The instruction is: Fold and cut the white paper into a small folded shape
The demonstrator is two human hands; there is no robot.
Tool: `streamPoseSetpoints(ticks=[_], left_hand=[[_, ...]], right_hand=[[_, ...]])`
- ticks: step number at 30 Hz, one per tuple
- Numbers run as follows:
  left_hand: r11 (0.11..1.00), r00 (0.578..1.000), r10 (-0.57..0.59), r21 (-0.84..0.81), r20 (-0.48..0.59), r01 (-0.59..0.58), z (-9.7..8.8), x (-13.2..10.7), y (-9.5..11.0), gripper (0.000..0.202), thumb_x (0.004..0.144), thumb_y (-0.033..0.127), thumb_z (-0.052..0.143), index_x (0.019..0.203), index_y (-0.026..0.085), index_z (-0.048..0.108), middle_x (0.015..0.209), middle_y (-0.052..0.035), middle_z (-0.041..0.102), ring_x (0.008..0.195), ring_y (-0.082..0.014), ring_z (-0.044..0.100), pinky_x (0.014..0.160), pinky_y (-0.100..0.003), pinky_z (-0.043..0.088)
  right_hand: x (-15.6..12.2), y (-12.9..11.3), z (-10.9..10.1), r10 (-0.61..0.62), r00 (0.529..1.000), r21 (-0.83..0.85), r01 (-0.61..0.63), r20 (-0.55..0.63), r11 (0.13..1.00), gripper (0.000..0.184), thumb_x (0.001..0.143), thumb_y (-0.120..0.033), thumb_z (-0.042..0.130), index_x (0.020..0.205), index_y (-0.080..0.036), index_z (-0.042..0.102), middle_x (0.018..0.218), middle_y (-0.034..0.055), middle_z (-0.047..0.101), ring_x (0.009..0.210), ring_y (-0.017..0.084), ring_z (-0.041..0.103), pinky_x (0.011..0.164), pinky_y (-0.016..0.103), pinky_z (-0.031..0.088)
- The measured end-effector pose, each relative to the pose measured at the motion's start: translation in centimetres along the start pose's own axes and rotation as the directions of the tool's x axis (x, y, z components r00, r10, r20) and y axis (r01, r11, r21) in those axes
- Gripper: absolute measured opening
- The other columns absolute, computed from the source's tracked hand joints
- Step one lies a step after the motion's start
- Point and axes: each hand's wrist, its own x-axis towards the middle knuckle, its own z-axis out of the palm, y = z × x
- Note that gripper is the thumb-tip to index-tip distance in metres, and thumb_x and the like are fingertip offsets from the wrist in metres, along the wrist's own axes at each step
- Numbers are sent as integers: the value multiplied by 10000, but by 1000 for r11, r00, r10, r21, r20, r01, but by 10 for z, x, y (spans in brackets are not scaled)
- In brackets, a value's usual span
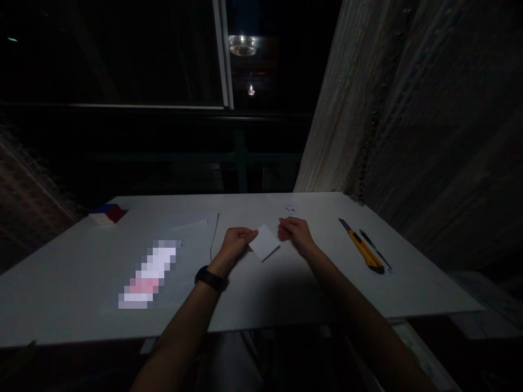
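Observation:
My left hand [238,240], with a dark band on its wrist, pinches the left corner of a small white square of paper [263,243]. The paper is turned like a diamond and held above the white table [261,305]. Close to its right side is my right hand [296,233], fingers curled and thumb against the fingertips. A narrow gap shows between those fingertips and the paper; whatever they pinch, if anything, is too small to make out. Small white scraps [291,209] with dark marks lie just beyond the right hand.
On the right lie a yellow utility knife [362,247], blade out, and a dark pen [375,249]. Left of my hands are paper sheets [192,239] and a blurred-out bright rectangle [153,272]. A coloured block [107,213] sits at the far left corner. Curtains [327,109] hang behind.

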Motion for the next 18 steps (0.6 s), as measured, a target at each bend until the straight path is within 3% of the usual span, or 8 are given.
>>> streamPoseSetpoints(ticks=[3,8,12,18], left_hand=[[1000,1000,-1,-10,0,1,2,-1,1,326,557,397,748,653,97,664,583,-49,623,522,-127,537,487,-233,415],[1000,1000,5,6,-8,-5,3,-1,0,317,564,399,745,630,100,662,573,-45,619,506,-117,520,478,-224,388],[998,999,46,52,26,-48,4,1,-2,334,577,416,732,688,104,695,624,-62,649,549,-132,540,521,-236,396],[979,990,132,164,-45,-123,7,4,-7,290,540,405,734,583,122,691,540,-42,622,518,-126,503,501,-235,363]], right_hand=[[0,6,5,-15,996,-3,15,85,1000,365,616,-503,664,690,-147,632,598,16,621,504,107,532,488,227,385],[-4,12,14,-39,993,-173,58,115,983,343,560,-456,707,545,-124,620,488,-18,538,487,87,436,499,235,314],[-10,9,16,-24,979,-200,65,202,978,336,568,-451,697,547,-123,627,477,-27,511,489,83,410,502,237,301],[-16,9,21,-9,944,-205,81,331,975,284,591,-402,688,543,-128,634,437,-48,462,452,68,368,459,222,270]])
